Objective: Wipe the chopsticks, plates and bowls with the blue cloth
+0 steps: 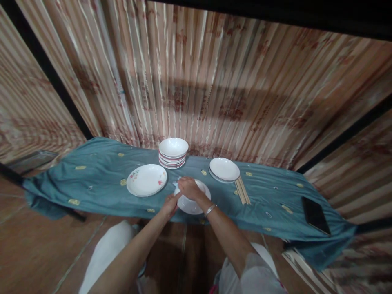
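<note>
Near the front edge of the table, a white bowl (200, 186) appears to sit over a white plate (192, 207); my hands partly cover both. My left hand (171, 205) is closed at the bowl's left rim, its thumb near the other hand. Across the bowl reaches my right hand (188, 188), palm down with fingers curled, a silver bangle on its wrist. A pale, bluish-white scrap (175, 183), perhaps cloth or tissue, pokes out beyond the right fingers. What those fingers hold is mostly hidden.
Left of my hands lie oval flowered plates (147, 180). Stacked bowls (173, 148) with red bands stand behind. White plates (224, 169) and wooden chopsticks (242, 191) are to the right. A dark phone or tablet (316, 215) lies on the green tablecloth (275, 208). Black posts flank the table.
</note>
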`<state>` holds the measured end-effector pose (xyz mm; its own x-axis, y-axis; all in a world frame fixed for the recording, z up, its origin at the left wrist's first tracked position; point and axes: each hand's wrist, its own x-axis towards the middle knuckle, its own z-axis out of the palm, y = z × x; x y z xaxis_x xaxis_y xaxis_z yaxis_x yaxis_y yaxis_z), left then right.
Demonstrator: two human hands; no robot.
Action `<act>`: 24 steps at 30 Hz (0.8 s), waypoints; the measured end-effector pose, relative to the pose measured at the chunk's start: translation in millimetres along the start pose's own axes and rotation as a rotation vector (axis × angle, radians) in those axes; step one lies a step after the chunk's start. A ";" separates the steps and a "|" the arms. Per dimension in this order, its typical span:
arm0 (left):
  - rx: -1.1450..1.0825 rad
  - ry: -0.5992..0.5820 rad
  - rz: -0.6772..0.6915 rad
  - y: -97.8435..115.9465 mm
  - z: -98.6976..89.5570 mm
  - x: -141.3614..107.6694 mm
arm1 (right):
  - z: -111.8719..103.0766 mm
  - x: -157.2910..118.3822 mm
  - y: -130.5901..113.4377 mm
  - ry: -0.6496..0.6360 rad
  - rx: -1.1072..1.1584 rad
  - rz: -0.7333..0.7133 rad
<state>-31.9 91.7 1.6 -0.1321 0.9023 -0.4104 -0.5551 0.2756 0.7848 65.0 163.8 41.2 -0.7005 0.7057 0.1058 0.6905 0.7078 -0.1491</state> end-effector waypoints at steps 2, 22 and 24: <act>-0.006 -0.015 -0.012 -0.7 -1.3 1.5 | 1.1 1.3 -1.8 -0.002 -0.005 0.022; -0.165 -0.140 -0.079 -10.0 -12.9 14.3 | 11.8 18.9 17.0 -0.026 -0.031 -0.014; -0.171 -0.164 -0.091 -9.3 -13.5 14.2 | 12.9 18.7 19.9 -0.015 -0.012 -0.011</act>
<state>-39.8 97.4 -17.8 0.0521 0.9221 -0.3835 -0.6912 0.3105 0.6526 63.2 190.7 27.5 -0.7110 0.6971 0.0922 0.6846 0.7161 -0.1361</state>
